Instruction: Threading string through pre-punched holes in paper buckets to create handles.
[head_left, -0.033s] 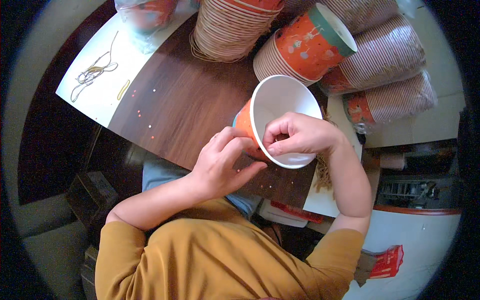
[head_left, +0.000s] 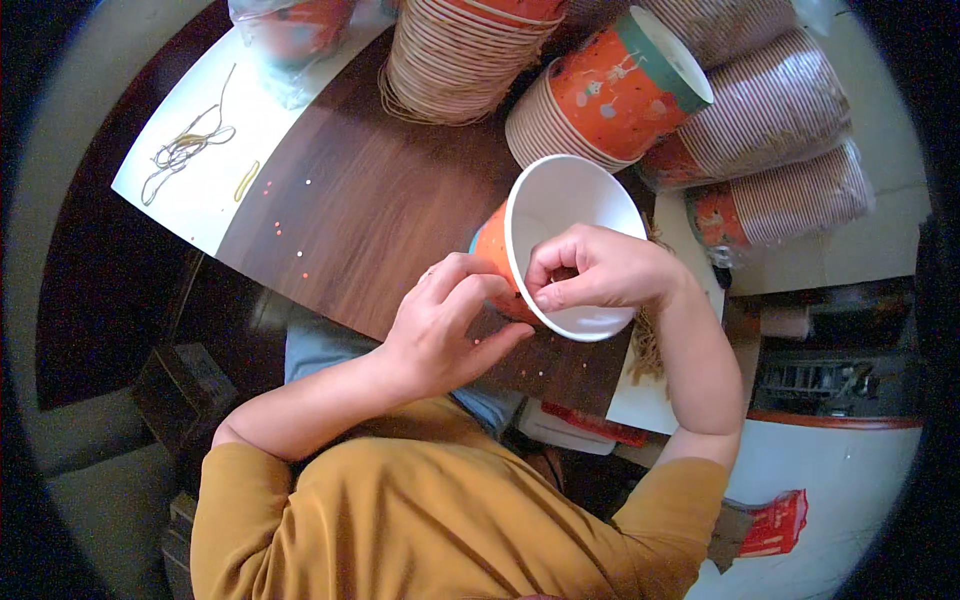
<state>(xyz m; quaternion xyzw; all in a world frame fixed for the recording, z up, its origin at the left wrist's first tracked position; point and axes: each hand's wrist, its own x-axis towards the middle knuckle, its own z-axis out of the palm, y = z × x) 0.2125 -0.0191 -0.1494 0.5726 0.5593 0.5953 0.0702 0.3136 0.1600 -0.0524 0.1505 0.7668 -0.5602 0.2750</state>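
One orange paper bucket [head_left: 575, 205] in work, white inside, tilted, mouth toward the right and the wearer, over the near part of the dark wood-look tabletop [head_left: 370, 165]. Can't tell if its base touches the top. Left hand [head_left: 445, 320] outside it: fingers bent at the outer wall below the rim, thumb well apart, wide gap between. Right hand [head_left: 605, 270] reaches over the mouth, fingers curled, thumb tip at the near-left rim; can't tell if it pinches the rim or something small. Red and white specks [head_left: 301, 254] scattered left of the bucket. Tan fibre bundle [head_left: 648, 350] under the right forearm, partly hidden. Beyond: a tall nested bucket stack [head_left: 460, 60], a leaning stack [head_left: 620, 90] just behind the bucket, plastic-wrapped stacks [head_left: 765, 105] farther right. Far left, on a white surface [head_left: 215, 205]: tangled cord [head_left: 185, 148], yellow strip [head_left: 247, 180]. Red packet [head_left: 775, 523] at lower right.
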